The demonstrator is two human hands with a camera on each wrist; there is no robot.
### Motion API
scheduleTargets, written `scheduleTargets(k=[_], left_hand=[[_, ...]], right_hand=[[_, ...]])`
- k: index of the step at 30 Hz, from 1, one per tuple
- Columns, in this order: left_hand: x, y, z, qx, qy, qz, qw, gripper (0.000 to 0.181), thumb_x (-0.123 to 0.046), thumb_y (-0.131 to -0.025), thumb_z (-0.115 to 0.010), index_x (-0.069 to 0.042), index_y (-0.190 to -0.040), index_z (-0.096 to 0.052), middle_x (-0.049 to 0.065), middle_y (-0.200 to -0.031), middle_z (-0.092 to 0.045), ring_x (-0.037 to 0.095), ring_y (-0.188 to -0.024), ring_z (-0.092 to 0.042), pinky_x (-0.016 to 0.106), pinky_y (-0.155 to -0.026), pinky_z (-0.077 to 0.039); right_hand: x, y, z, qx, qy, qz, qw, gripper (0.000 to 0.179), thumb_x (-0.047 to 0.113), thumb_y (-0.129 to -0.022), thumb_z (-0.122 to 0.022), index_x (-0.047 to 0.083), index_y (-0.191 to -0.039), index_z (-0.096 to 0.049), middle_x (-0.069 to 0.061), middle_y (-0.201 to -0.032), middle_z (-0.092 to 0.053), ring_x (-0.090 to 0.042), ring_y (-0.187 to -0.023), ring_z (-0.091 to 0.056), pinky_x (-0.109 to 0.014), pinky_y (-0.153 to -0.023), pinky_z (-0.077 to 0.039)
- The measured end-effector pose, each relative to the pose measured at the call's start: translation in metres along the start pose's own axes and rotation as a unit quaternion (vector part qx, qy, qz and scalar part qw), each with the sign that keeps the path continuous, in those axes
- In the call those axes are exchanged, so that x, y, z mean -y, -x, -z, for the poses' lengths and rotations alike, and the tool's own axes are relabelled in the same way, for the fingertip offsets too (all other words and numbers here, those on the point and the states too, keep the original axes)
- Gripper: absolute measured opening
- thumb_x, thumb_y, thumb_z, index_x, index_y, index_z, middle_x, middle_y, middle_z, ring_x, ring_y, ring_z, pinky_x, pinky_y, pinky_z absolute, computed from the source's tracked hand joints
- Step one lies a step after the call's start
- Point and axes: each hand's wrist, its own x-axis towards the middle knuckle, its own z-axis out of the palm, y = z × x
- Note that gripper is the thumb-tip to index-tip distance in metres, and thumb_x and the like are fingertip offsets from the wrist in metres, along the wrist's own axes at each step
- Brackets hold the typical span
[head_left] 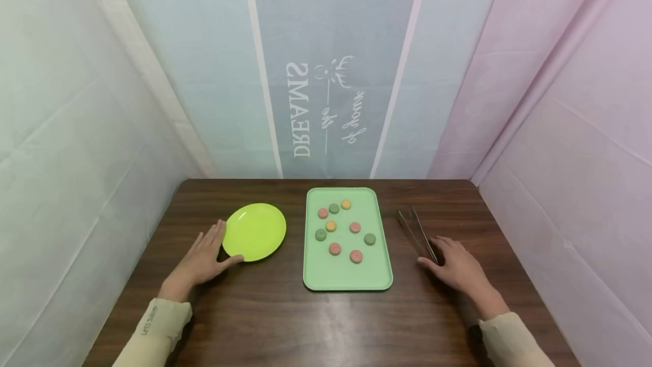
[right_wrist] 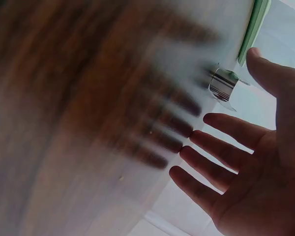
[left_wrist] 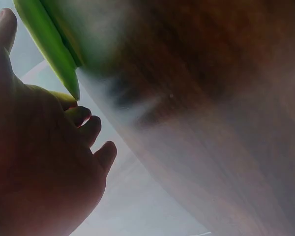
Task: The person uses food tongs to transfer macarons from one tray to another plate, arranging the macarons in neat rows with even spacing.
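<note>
My left hand [head_left: 204, 256] is at the left side of a round lime-green plate [head_left: 254, 232], its thumb and fingers spread along the rim. In the left wrist view the plate's edge [left_wrist: 54, 54] lies between the thumb and the fingertips. To the right, my right hand [head_left: 458, 268] hovers at the near end of metal tongs [head_left: 419, 231], thumb and fingers spread apart. The right wrist view shows those fingers straight, with the bent end of the tongs [right_wrist: 223, 84] just beyond them and nothing in the palm.
Between the hands a light-green rectangular tray [head_left: 346, 279] lies on the dark wooden table [head_left: 265, 321]. It bears several small round macaron-like pieces in pink, green and yellow, such as a pink piece [head_left: 356, 256]. Fabric curtains [head_left: 326, 27] surround the table at the back and sides.
</note>
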Motion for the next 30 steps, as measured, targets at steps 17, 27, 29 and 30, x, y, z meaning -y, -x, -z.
scheduleTargets(k=[17, 27, 29, 30], left_hand=[[-0.0011, -0.0019, -0.0010, 0.001, 0.003, -0.003, 1.0000, 0.122, -0.075, -0.097, -0.062, 0.008, -0.169, -0.009, 0.031, -0.176, -0.008, 0.049, -0.162, -0.013, 0.068, -0.132, -0.008], [0.0004, -0.0035, -0.0048, -0.001, -0.004, -0.010, 0.9999, 0.121, -0.075, -0.098, -0.060, 0.009, -0.169, -0.009, 0.031, -0.176, -0.009, 0.049, -0.162, -0.013, 0.067, -0.132, -0.009], [0.0006, -0.0038, -0.0053, -0.001, -0.005, -0.010, 0.9999, 0.121, -0.075, -0.098, -0.060, 0.009, -0.169, -0.009, 0.031, -0.176, -0.009, 0.049, -0.162, -0.014, 0.067, -0.132, -0.009], [0.0007, -0.0040, -0.0056, -0.001, -0.006, -0.010, 0.9999, 0.121, -0.075, -0.098, -0.060, 0.009, -0.169, -0.009, 0.030, -0.176, -0.009, 0.048, -0.162, -0.014, 0.067, -0.132, -0.009]], right_hand=[[-0.0021, -0.0036, -0.0024, -0.010, 0.012, 0.006, 0.9999, 0.069, 0.044, -0.096, -0.082, -0.008, -0.138, -0.065, -0.033, -0.144, -0.059, -0.057, -0.132, -0.054, -0.074, -0.098, -0.052], [-0.0032, -0.0031, -0.0043, -0.020, 0.008, -0.003, 0.9998, 0.057, 0.039, -0.095, -0.084, -0.006, -0.128, -0.070, -0.031, -0.135, -0.063, -0.053, -0.124, -0.060, -0.070, -0.090, -0.057], [-0.0034, -0.0031, -0.0052, -0.020, 0.008, -0.005, 0.9997, 0.056, 0.038, -0.095, -0.084, -0.006, -0.127, -0.071, -0.031, -0.134, -0.064, -0.053, -0.122, -0.061, -0.070, -0.088, -0.058], [-0.0035, -0.0032, -0.0054, -0.021, 0.009, -0.006, 0.9997, 0.055, 0.037, -0.095, -0.084, -0.006, -0.127, -0.071, -0.030, -0.134, -0.064, -0.053, -0.121, -0.062, -0.069, -0.087, -0.058]])
